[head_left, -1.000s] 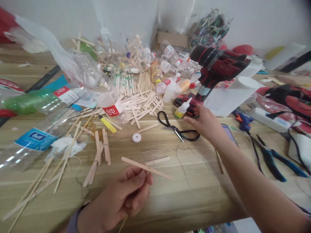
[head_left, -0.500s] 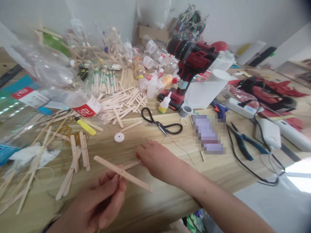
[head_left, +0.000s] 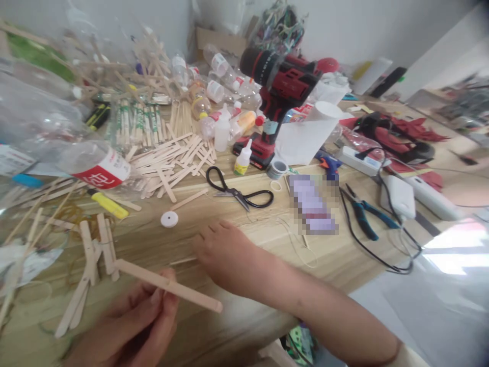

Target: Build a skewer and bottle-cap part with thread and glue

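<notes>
Well, toward the left of the counter lies a big see-through bottle with a red label. Behind it, clear wrappers with green print hold rows of thin sticks. A small glue bottle stands upright, nozzle up, just in front of the drill; the white squeeze bottle behind it is cloudy, and I can't tell what is inside. Small bottles lie heaped farther back, near a cardboard box whose inside is hidden from me.

The wooden stick is raised over the near part of the counter, clamped in my left grip close to its middle. Its long axis runs slantwise: one end points left and away from me, the other right and back toward me.

My left thumb lies along the near side of the stick, the fingers folded behind it, all rather blurred. My right forearm reaches in from the lower right, and my right grip is palm down with knuckles up, just beside a second stick that shows between the two. Its fingertips are curled under, so I can't tell whether they pinch anything.
</notes>
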Motion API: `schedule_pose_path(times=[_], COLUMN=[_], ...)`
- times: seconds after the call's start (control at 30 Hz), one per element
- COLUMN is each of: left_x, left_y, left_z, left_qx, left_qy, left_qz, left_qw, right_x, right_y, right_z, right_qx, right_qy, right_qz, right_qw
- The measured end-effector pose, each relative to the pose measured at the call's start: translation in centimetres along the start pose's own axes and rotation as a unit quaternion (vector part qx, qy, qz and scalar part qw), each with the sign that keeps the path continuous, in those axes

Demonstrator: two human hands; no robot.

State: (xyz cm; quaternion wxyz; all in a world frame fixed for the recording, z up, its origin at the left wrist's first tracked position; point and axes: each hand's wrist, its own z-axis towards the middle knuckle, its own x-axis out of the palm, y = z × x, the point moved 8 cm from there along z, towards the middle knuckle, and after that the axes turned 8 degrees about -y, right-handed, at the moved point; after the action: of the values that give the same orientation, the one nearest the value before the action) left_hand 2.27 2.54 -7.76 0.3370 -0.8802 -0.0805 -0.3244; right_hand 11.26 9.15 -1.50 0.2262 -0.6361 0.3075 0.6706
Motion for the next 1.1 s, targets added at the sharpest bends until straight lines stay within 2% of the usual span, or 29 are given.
schedule_pose_path(times=[0.07, 0.13, 0.2, 0.23, 0.33, 0.47, 0.63, 0.77, 0.97, 1.03, 1.1], left_x=[0.6, 1.3, 2.3, 2.6, 2.7, 2.7, 2.6, 2.8, 3.0, 3.0, 3.0], left_y=[-0.3, -0.7, -1.2, -1.4, -1.8, -1.8, -1.7, -1.8, -1.9, -1.9, -1.9], left_z=[0.0, 0.1, 0.3, 0.4, 0.7, 0.7, 0.8, 0.8, 0.9, 1.0, 1.0], left_qx=[0.003, 0.003, 0.012, 0.018, 0.027, 0.027, 0.024, 0.018, 0.018, 0.021, 0.025], left_qy=[-0.011, -0.014, 0.014, 0.02, 0.013, 0.019, 0.014, 0.02, 0.036, 0.035, 0.036], left_qz=[0.016, 0.042, 0.041, 0.04, 0.043, 0.029, 0.018, 0.025, 0.037, 0.04, 0.041], left_qw=[1.0, 0.999, 0.999, 0.999, 0.999, 0.999, 0.999, 0.999, 0.999, 0.998, 0.998], right_x=[-0.5, -0.8, -0.4, -0.3, -0.2, 0.4, 1.0, 1.2, 2.0, 2.0, 2.1], right_y=[-0.9, -2.6, -3.9, -4.1, -4.3, -3.8, -3.6, -3.7, -1.6, -1.2, -1.0], right_z=[0.0, -0.2, -0.6, -0.7, -0.7, -1.0, -1.3, -1.6, -2.1, -2.3, -2.3], right_qx=[0.039, 0.129, 0.206, 0.221, 0.219, 0.21, 0.228, 0.256, 0.267, 0.262, 0.261], right_qy=[-0.017, -0.02, -0.009, -0.015, -0.044, -0.027, 0.004, 0.0, 0.11, 0.134, 0.141], right_qz=[0.041, 0.144, 0.3, 0.373, 0.509, 0.594, 0.701, 0.738, 0.805, 0.814, 0.815], right_qw=[0.998, 0.981, 0.931, 0.901, 0.831, 0.776, 0.675, 0.624, 0.519, 0.502, 0.498])
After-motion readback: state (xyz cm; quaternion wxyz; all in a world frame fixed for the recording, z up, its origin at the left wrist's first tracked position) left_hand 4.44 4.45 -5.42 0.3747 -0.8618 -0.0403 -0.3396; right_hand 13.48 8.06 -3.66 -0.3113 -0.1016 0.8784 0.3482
